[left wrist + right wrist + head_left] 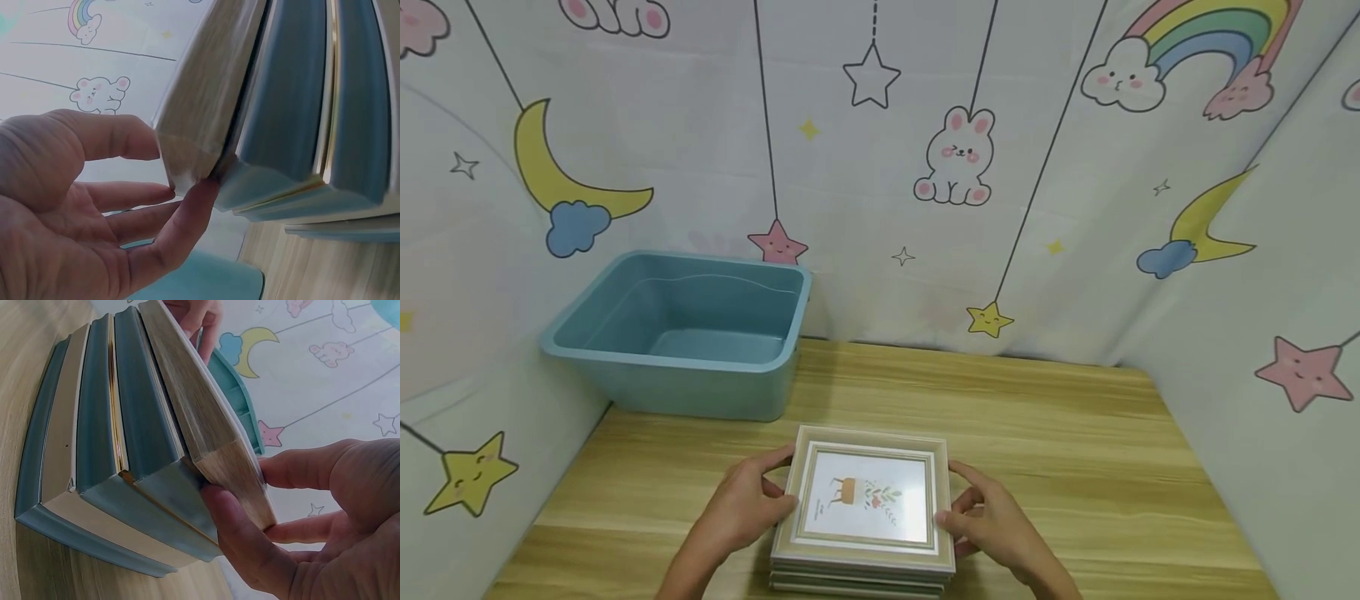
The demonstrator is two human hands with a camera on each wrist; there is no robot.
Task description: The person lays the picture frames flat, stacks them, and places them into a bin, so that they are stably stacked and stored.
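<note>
A cream-coloured picture frame [868,549] with a plant-in-a-chair print lies face up on top of a stack of picture frames [850,582]. My left hand [743,505] pinches its left side, and my right hand [997,521] pinches the right side. Seen from the left wrist, thumb and fingers take the corner of the top frame [206,94]. In the right wrist view my right hand [325,519] grips another corner of it, above blue-green and beige frames [147,394]. Whether the top frame is lifted off the one beneath I cannot tell.
A blue plastic tub [692,390] stands at the back left of the wooden table [1000,417], with its bare bottom showing. White curtains [865,183] printed with stars, moons and rabbits enclose the table at the back and both sides.
</note>
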